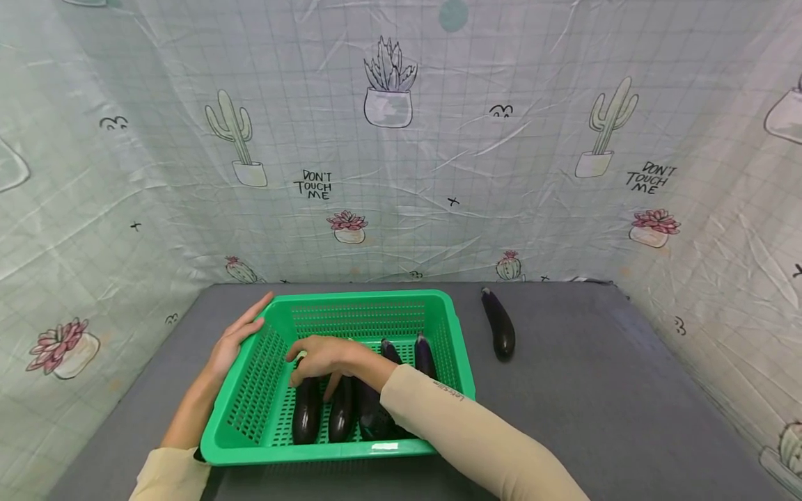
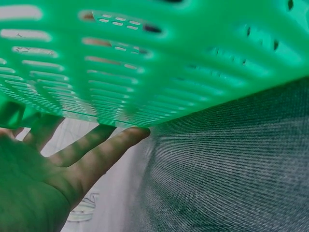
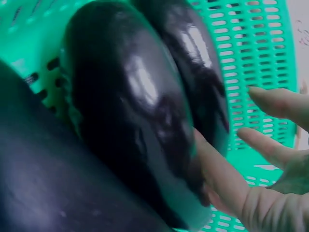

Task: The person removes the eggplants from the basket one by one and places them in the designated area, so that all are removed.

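Observation:
Several dark purple eggplants [image 1: 306,415] lie side by side in a green slotted plastic basket [image 1: 338,457]. My right hand [image 1: 322,356] reaches into the basket over the far ends of the leftmost eggplants. In the right wrist view, its thumb [image 3: 224,181] lies against an eggplant [image 3: 130,96], while the other fingers [image 3: 277,101] are spread apart near a second eggplant [image 3: 193,63]. My left hand [image 1: 227,348] rests along the basket's left side. Its fingers [image 2: 104,154] look extended in the left wrist view, beside the slotted outer wall.
One eggplant [image 1: 499,325] lies on the dark grey tabletop [image 1: 583,390], right of the basket. A pale curtain [image 1: 438,160] printed with potted cacti stands behind the table and along both sides.

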Tool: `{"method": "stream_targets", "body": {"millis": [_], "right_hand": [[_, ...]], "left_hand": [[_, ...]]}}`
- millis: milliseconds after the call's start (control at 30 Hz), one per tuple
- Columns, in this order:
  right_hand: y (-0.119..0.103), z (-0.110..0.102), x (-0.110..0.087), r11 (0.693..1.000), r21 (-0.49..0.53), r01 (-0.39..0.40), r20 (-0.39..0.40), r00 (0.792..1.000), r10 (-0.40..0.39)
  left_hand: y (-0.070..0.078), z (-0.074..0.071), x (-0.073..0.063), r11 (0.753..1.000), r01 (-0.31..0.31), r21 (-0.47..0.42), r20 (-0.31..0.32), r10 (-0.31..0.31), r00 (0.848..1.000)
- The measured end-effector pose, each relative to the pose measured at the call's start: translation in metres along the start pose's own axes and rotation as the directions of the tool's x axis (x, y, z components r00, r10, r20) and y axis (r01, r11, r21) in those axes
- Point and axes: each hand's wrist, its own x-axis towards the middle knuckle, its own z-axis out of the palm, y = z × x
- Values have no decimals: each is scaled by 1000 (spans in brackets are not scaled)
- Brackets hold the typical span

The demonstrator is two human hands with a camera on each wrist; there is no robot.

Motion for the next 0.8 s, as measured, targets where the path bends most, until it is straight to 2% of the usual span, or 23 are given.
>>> {"method": "stream_targets", "body": {"millis": [300, 500, 800], "right_hand": [[3, 6, 1, 994, -109, 31, -32, 999, -35], [4, 7, 4, 984, -176, 34, -48, 998, -43], [4, 8, 2, 987, -157, 16, -52, 998, -24]], "left_hand": [[1, 1, -1, 1000, -5, 14, -10, 5, 1000], [1, 1, 0, 1000, -10, -7, -2, 10, 1000], [2, 1, -1, 1000, -7, 15, -19, 7, 1000]]}}
